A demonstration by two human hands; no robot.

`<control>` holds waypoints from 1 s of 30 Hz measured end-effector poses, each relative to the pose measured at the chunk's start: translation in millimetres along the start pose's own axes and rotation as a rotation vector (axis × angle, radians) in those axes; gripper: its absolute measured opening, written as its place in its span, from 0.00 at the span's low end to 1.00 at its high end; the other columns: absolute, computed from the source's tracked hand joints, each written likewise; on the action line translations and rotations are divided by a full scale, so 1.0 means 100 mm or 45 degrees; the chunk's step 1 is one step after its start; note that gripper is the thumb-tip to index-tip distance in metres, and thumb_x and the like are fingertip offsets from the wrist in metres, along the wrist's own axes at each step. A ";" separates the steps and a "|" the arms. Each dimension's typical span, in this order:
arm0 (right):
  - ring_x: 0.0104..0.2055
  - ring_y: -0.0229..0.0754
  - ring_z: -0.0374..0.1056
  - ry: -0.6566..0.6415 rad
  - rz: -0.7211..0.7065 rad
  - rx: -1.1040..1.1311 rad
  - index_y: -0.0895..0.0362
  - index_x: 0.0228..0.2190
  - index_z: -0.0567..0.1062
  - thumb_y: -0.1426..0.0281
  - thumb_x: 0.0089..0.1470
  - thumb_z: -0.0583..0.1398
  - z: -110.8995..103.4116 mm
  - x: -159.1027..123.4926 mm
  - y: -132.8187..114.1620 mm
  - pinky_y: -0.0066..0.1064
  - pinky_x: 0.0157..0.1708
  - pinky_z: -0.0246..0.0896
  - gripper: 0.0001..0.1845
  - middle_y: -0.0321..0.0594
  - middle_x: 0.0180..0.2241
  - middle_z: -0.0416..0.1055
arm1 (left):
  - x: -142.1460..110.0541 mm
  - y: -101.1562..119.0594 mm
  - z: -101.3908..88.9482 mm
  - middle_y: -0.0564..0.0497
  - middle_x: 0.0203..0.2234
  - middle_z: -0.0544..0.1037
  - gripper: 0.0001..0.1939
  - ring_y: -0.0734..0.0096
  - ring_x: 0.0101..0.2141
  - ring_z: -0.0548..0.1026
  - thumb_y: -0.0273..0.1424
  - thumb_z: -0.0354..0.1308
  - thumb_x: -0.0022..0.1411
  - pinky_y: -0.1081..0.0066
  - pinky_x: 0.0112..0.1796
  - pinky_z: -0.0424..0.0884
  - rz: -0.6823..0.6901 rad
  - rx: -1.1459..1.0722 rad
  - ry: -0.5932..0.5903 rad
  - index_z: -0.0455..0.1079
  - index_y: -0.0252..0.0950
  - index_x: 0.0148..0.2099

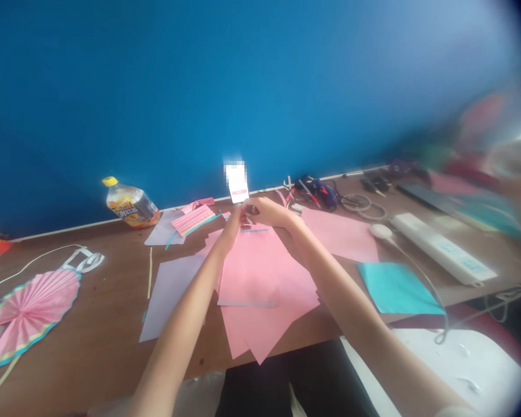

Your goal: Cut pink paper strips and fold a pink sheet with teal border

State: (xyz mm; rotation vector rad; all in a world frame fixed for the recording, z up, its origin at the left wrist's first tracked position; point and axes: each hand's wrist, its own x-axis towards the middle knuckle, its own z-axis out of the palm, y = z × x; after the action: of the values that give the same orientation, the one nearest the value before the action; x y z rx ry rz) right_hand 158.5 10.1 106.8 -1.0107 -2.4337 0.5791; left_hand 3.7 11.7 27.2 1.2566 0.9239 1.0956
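A pink sheet [249, 275] is lying at the middle of the brown table [117, 272], its top end running toward the far edge, a thin blue strip [255, 230] crossing it there. Just beyond that strip, a person's left hand [237, 219] and right hand [263, 209] are meeting, fingers bent inward; whether they are pinching anything, one cannot tell, the fingertips being too small and blurred. More pink papers [259, 344] are fanning out beneath the sheet, their corners pointing toward the near edge.

Directly past the hands, a lit screen [238, 184] is standing at the far edge before a blue wall [260, 87]. To the left of the pink layers, a lavender sheet [167, 301] is passing partly under the left forearm, while a pleated striped paper [195, 220] is resting farther back, near a yellow-capped bottle [132, 207] by the far edge. A pleated pink fan [39, 307] is spreading at the left end.

On the right, another pink sheet [341, 234] is lying behind the right forearm, a turquoise square [399, 289] is reaching the near edge, and a white power strip [443, 249] is stretching diagonally beside a white cord [421, 269].
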 end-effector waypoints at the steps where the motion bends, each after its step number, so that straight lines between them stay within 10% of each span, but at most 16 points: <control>1: 0.28 0.33 0.57 0.004 0.003 0.008 0.58 0.34 0.72 0.79 0.47 0.54 0.01 0.00 0.01 0.26 0.30 0.48 0.12 0.35 0.28 0.68 | 0.01 0.00 -0.01 0.44 0.32 0.78 0.35 0.63 0.36 0.78 0.60 0.39 0.61 0.66 0.35 0.73 0.007 0.001 0.027 0.69 0.35 0.47; 20: 0.37 0.40 0.66 -0.270 0.068 -0.190 0.53 0.58 0.60 0.77 0.46 0.60 0.15 0.03 0.25 0.26 0.28 0.54 0.37 0.40 0.36 0.72 | -0.08 0.16 -0.16 0.46 0.29 0.77 0.18 0.70 0.27 0.75 0.45 0.56 0.60 0.70 0.30 0.70 -0.036 0.474 -0.343 0.70 0.35 0.41; 30: 0.36 0.41 0.66 -0.147 -0.022 -0.336 0.58 0.60 0.54 0.81 0.47 0.56 0.16 0.01 0.28 0.29 0.33 0.52 0.39 0.44 0.37 0.73 | -0.03 0.10 -0.30 0.54 0.20 0.70 0.17 0.75 0.22 0.68 0.44 0.57 0.59 0.73 0.27 0.64 0.189 0.511 -0.117 0.72 0.36 0.42</control>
State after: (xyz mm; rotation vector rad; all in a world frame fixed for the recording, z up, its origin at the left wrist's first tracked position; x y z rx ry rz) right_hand 164.7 25.7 79.4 -1.0834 -2.6698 0.3231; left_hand -26.6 15.8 33.3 1.7135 1.0247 0.9846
